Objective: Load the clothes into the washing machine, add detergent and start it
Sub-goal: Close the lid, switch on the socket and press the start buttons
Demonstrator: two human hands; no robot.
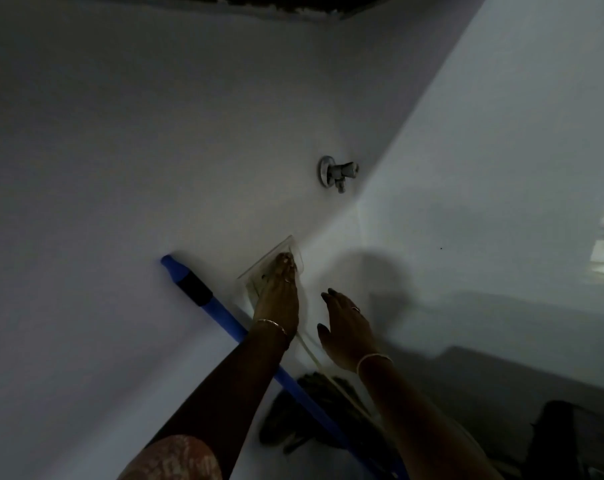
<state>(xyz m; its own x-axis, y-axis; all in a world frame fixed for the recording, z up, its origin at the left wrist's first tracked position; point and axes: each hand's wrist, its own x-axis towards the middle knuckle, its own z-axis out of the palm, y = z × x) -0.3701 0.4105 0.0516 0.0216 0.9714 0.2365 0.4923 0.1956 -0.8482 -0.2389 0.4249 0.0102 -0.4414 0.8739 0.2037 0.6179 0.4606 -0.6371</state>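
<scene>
head view is turned to a dim wall: the left hand (276, 292) is pressed, fingers extended, on a wall switch plate (271, 268); the right hand (345, 323) is held open and empty nearby. no washing machine, clothes or detergent can be seen, so progress cannot be told; powering up seems underway.

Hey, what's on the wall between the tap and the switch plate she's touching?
Nothing: in the head view the wall between the tap and the switch plate under the left hand is bare.
</scene>
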